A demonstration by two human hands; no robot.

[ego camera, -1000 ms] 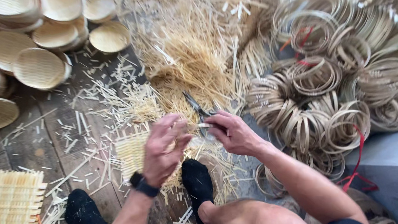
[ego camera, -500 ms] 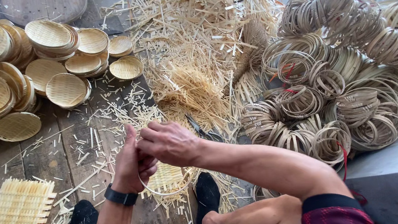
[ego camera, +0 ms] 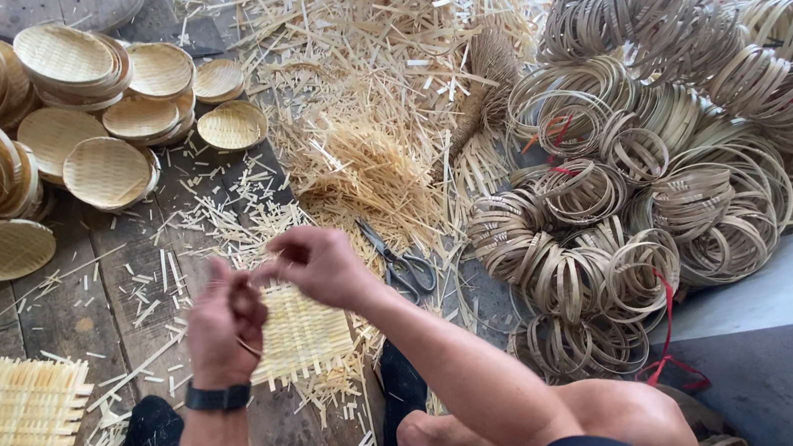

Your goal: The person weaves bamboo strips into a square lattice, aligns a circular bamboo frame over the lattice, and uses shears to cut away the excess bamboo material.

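Note:
My left hand (ego camera: 223, 327), with a black band at the wrist, is curled over the left edge of a small square woven bamboo mat (ego camera: 304, 333) and seems to grip it. A thin curved strip shows by its thumb. My right hand (ego camera: 319, 263) hovers just above the mat's top edge. Its fingertips are pinched close to the left hand, and blur hides whether anything is between them. A pair of scissors (ego camera: 404, 264) lies on the floor just right of my right wrist, with no hand touching it. My dark-socked feet (ego camera: 151, 440) rest below the mat.
Stacks of round woven trays (ego camera: 98, 169) fill the upper left. A larger woven mat (ego camera: 8, 427) lies at the lower left. A heap of bamboo slivers (ego camera: 378, 74) spreads across the top centre. Coiled bamboo hoops (ego camera: 661, 160) pile up on the right beside a grey ledge (ego camera: 790, 306).
My right hand held the scissors a second ago. They now lie on the floor. Both hands have come together over the small mat, and the view has shifted.

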